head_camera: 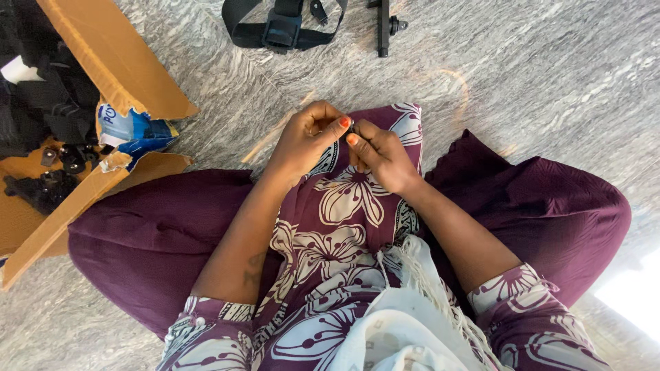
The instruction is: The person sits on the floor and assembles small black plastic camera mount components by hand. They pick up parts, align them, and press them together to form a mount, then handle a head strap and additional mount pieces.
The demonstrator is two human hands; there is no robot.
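Spreading across the whole view, a grey veined marble floor [536, 75] is seen beneath everything else. Upon it a seated lap is covered by a wide plum-purple skirt [550, 213], over which a purple cloth printed with large white flowers [344, 206] is draped down the middle, and a fringed white shawl [405, 323] is gathered at 6 o'clock. At 9 o'clock an open brown cardboard box [117, 62] is set on the floor, touching the skirt's edge; dark black parts are piled inside it, and a torn blue and white paper label [134, 130] is seen at its flap. At 12 o'clock a black webbing strap with a plastic buckle [282, 27] is laid on the floor, with a short black bar-shaped mount [383, 26] just beside it at its 3 o'clock, both well apart from the hands. The left hand [306, 141] and the right hand [381, 154] are brought together at the centre of the view, above the flowered cloth. Between their fingertips a tiny dark object [351, 129] is pinched: it is gripped by the left thumb and forefinger from 9 o'clock and met by the right thumb and forefinger from 3 o'clock, with the remaining fingers of both hands curled in. What kind of thing it is cannot be told, since it is nearly hidden by the fingers.
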